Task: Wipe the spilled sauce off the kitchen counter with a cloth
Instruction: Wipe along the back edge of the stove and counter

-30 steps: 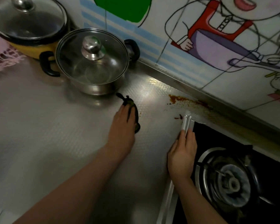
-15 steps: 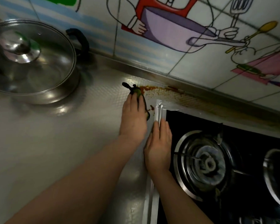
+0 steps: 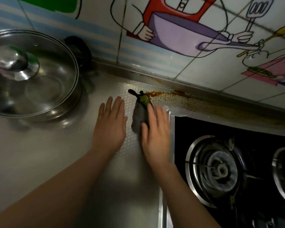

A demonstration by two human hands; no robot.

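A grey cloth (image 3: 138,116) with a green and dark tip lies on the steel counter (image 3: 39,153), its tip touching the near end of the sauce spill (image 3: 166,97). The orange-brown sauce runs along the back edge of the counter toward the right. My right hand (image 3: 155,130) lies flat on the cloth's right side, blurred by motion. My left hand (image 3: 111,122) rests flat on the counter just left of the cloth, fingers spread, holding nothing.
A steel pot with a glass lid (image 3: 31,74) stands at the left, close to the wall. A black gas hob (image 3: 229,170) with burners fills the lower right. The tiled wall (image 3: 171,55) with cartoon pictures rises behind the counter.
The cloth has passed from my left hand to my right. My left hand has come off it and moved left; my right hand has left the hob's edge and now covers the cloth.
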